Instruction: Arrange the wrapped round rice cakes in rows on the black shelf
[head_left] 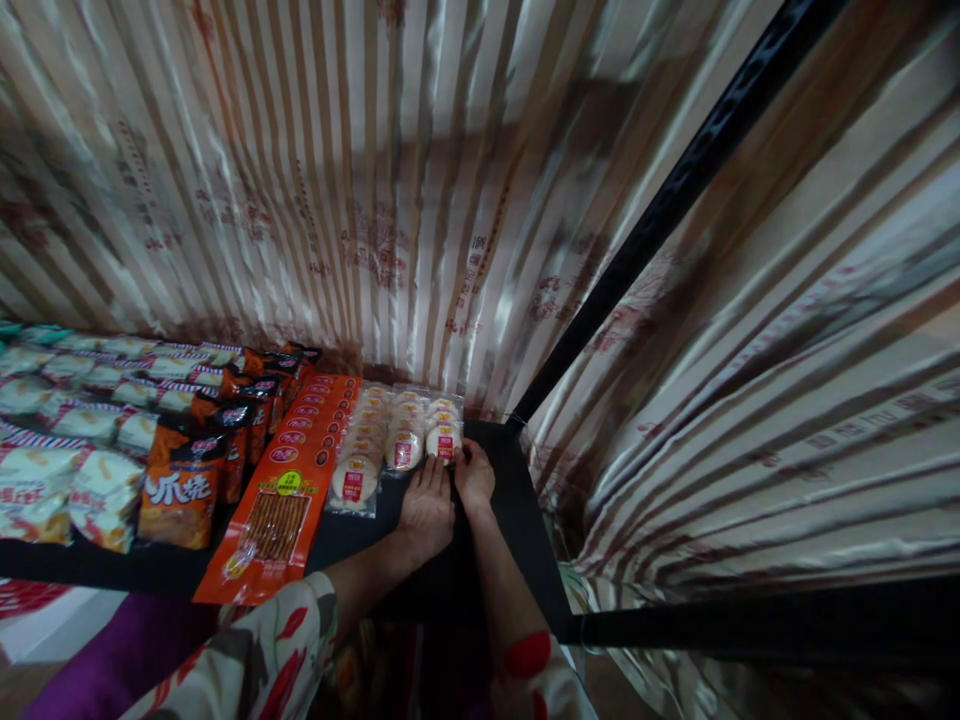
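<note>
At the right end of the dark shelf, rice cracker packets stand in rows, round white crackers in clear wrap with red labels. My left hand [429, 512] lies with fingers stretched out, their tips touching the lower edge of the front rice cracker packet [444, 442] in the right row. On that packet's right corner, the bent fingers of my right hand [474, 476] are closed. Further left are a middle row's front packet [405, 450] and a larger packet [353, 484]. My left thumb is hidden.
Orange bags of thin brown sticks [274, 530] overlap beside the crackers. Beyond them stand orange-black snack bags [180, 490] and several pale snack bags [105, 495]. A black shelf post [637, 260] slants up at the right, with striped curtains [420, 200] behind.
</note>
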